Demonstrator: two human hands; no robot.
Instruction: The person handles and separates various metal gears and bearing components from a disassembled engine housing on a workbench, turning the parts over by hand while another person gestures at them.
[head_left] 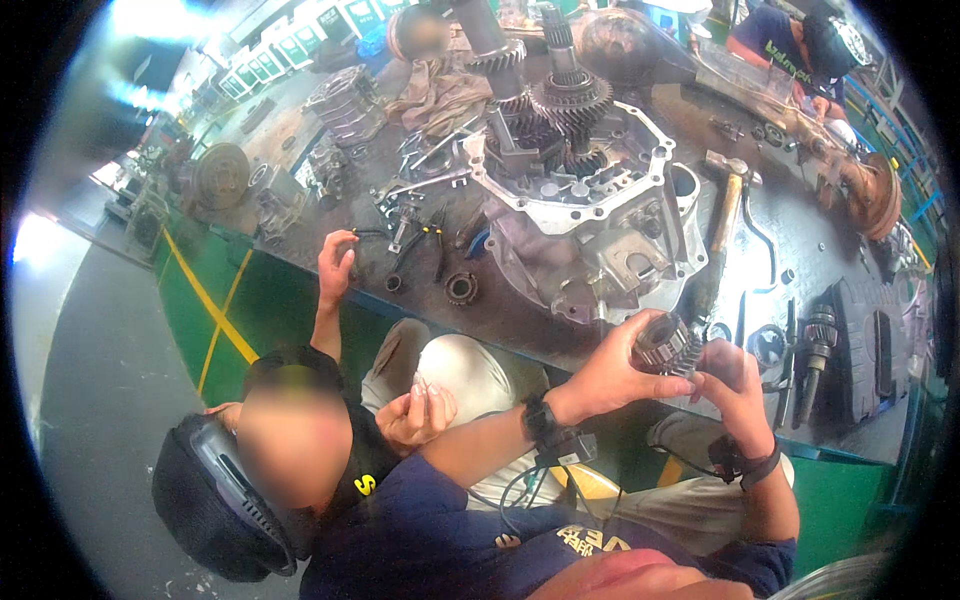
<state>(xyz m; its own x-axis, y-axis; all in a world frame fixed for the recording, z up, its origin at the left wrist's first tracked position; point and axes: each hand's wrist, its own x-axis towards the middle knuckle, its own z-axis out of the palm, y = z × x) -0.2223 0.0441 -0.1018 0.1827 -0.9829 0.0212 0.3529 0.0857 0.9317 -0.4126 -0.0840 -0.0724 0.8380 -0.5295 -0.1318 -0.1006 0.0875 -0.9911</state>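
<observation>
My left hand (605, 370) is closed around a steel gear (668, 342) with angled teeth, held up in front of the bench's near edge. On the other side of the gear, my right hand (738, 392) grips it, with fingers curled against its lower right. Just beyond stands an open gearbox housing (590, 250) of light metal. Upright gear shafts (572, 95) rise out of it. A hammer (722, 215) with a wooden handle lies to the right of the housing.
At my left, a co-worker's raised hand (335, 262) is over the bench edge, near pliers (437, 248) and a small ring gear (461, 288). A black tool case (858, 345) and a geared shaft (819, 345) lie at right. Another person (800, 50) works at far right.
</observation>
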